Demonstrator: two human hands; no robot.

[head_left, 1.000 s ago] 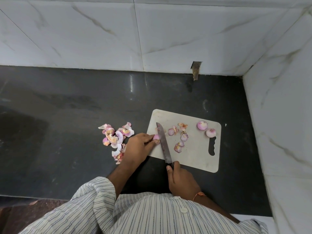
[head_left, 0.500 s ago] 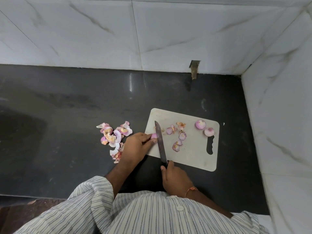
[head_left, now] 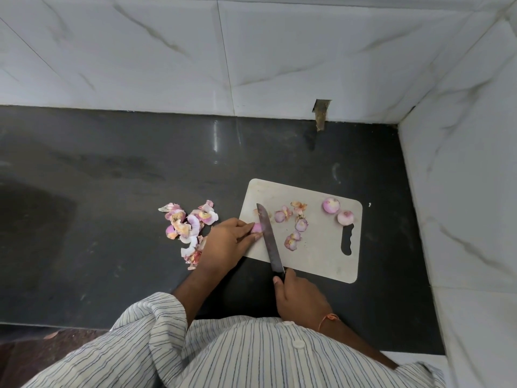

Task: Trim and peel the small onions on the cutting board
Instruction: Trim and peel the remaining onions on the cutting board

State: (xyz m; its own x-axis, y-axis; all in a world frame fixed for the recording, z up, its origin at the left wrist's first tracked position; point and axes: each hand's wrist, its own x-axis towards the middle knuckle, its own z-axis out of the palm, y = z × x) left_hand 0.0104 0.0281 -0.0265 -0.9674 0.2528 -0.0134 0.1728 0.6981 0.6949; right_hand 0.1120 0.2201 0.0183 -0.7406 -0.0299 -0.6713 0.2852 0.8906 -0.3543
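A pale cutting board (head_left: 321, 256) lies on the dark counter. At its left edge my left hand (head_left: 223, 245) pinches a small pink onion (head_left: 256, 227) against the board. The knife (head_left: 269, 239) has its blade resting right beside that onion, on its right side, tip pointing away from me. My right hand (head_left: 300, 299) grips the knife handle just off the board's near edge. Two peeled onions (head_left: 331, 205) (head_left: 346, 217) sit at the board's far right. Cut ends and skin scraps (head_left: 296, 228) lie mid-board.
A heap of onion peels (head_left: 187, 225) lies on the black counter (head_left: 112, 191) left of the board. White marble-look tiled walls (head_left: 251, 51) close the back and right side. The counter's front edge runs near my striped shirt.
The knife and both hands keep their places on the onion at the board's left edge; only the camera view has shifted slightly.
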